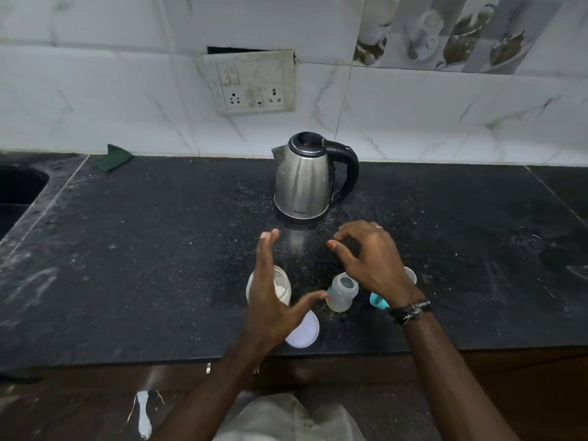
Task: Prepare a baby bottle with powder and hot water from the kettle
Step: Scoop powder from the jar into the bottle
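Dark speckled stone table (127, 249), dusted with white powder, white-tiled wall behind.

Steel kettle (302, 179) upright at table centre-back, lid shut, black handle to the right, spout to the left. Well apart from both hands.

Left hand (270, 300) spread wide over the front edge of the table, grip open and holding nothing. Thumb tip touching or just beside the bottle's side; cannot tell which. Fingers pointing toward the kettle.

Right hand (372, 256) hovering above and behind the bottle, fingers curled loosely, grip open, empty. Dark band on the wrist.

Powder jar (283, 286) uncapped, white powder inside, partly hidden under the left hand. Just left of the bottle.

Jar lid (304, 329) flat on the table near the front edge, half under the left palm.

Baby bottle (342, 291) clear, upright, top off, mouth open, between the two hands near the table front.

Teal bottle part (378, 300) on the table right of the bottle, mostly hidden by the right wrist.

Small clear cap (410, 275) behind the right hand, only its edge showing.

Green cloth (113, 157) at back left against the wall.
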A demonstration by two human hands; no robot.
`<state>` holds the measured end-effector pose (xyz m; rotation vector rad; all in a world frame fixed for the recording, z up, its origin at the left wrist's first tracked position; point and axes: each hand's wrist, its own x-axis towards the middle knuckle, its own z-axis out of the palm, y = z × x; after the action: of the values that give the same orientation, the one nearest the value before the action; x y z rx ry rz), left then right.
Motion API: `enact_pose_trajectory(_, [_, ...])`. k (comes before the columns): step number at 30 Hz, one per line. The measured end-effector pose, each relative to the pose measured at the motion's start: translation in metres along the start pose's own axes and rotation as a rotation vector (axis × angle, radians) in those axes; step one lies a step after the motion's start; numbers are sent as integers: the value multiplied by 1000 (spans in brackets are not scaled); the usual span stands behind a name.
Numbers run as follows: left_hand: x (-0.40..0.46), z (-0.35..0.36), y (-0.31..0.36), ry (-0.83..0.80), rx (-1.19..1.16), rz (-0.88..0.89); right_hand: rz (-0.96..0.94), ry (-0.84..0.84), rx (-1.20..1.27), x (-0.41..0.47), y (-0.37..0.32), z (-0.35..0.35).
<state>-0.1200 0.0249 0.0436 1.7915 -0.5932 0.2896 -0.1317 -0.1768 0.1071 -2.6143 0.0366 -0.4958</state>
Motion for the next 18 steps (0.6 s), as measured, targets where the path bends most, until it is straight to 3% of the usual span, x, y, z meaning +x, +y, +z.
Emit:
enact_pose_trajectory(5, [-12, -37, -25, 80, 43, -109, -106, -135, 140, 21, -47, 19])
enact_pose_trajectory(10, [-31, -48, -56, -46, 32, -267, -251, -599, -74, 40, -83, 45])
enact_pose_trajectory(14, [-38, -40, -73, -147, -32, -327, -233, -951, -324, 53, -103, 65])
enact_pose_trajectory(18, [-39, -35, -77, -176, -52, -354, -153, -1206, -399, 60, -108, 93])
